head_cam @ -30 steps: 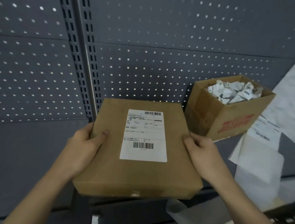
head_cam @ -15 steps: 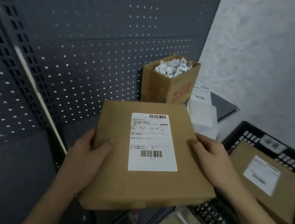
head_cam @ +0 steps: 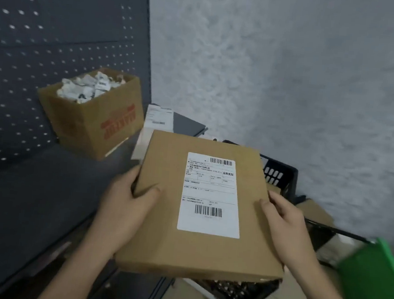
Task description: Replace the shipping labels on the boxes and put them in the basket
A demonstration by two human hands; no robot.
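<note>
Two grips hold the flat box (head_cam: 159, 241) by its side edges in the head view, left grip (head_cam: 126, 205) and right grip (head_cam: 284, 226) curled round it, above the black basket (head_cam: 281, 178). Its label (head_cam: 211, 194) sits clean; I judge only the dropping in remains.

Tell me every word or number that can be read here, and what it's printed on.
"业务类型": on the white label of the flat box; its other lines and barcode digits are too small to read.
Red print on the open carton: blurred, unreadable.
Print on the loose sheet behind: blurred, unreadable.
</note>
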